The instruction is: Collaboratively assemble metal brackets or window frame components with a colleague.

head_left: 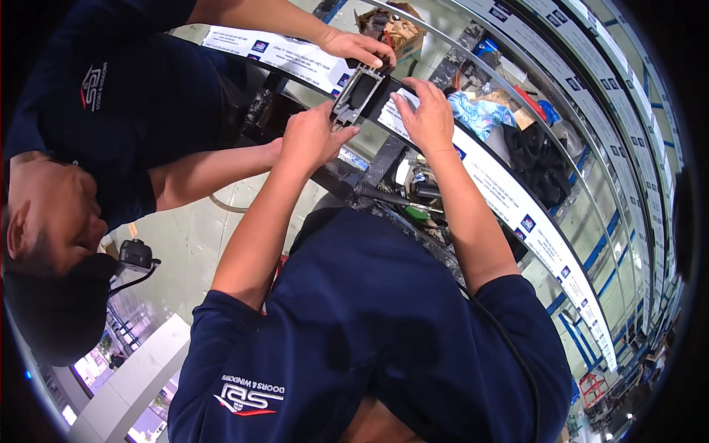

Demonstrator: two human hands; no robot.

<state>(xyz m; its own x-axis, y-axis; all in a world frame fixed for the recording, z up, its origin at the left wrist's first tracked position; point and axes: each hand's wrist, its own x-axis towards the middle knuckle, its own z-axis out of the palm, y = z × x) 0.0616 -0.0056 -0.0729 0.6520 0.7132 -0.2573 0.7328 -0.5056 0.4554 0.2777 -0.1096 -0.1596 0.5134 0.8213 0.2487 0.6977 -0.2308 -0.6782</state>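
A short hollow rectangular metal frame piece point(357, 96), dark inside, sits across the long film-covered profile point(543, 221). At the piece's near left end is my left hand point(310, 139), fingers curled against its side and thumb stretched along the near end. To the right, my right hand point(427, 117) rests over the profile where the white film has a ragged end, its fingers apart. A co-worker's hand point(358, 49) touches the far end of the piece; what lies under those fingertips is partly hidden.
The co-worker point(125, 140) leans in from the left. Beneath the profile lie a power tool point(380, 193) and other tools. Beyond it are an open cardboard box point(402, 33), a blue patterned cloth point(480, 114) and black fabric point(535, 162). More long profiles point(620, 140) curve along the right.
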